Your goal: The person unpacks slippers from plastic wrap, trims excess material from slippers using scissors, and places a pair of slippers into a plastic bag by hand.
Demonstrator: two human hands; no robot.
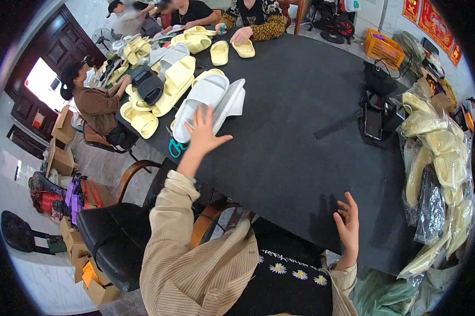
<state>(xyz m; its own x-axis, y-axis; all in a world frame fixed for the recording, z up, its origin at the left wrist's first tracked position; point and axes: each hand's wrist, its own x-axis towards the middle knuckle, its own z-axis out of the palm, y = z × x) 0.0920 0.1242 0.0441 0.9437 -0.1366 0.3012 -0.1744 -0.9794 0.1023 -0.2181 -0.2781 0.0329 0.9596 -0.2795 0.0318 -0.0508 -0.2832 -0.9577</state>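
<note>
My left hand (201,134) reaches out with its fingers spread and holds nothing. Its fingertips overlap the near end of a white slide slipper (199,105); whether they touch it I cannot tell. A second, light grey slipper (230,108) leans beside the white one. Teal-handled scissors (177,148) lie at the table edge, just left of my left wrist. Over the near right part of the table is my right hand (347,224), open, fingers apart and slightly bent, with nothing in it. Cream slippers (175,87) and a black slipper (147,84) are piled beyond my left hand.
Bagged cream slippers (440,158) line the right end of the black table (301,121). A phone (373,124) and a black bag (379,79) lie near them. Several people sit along the far and left sides. A black chair (116,242) stands at my left.
</note>
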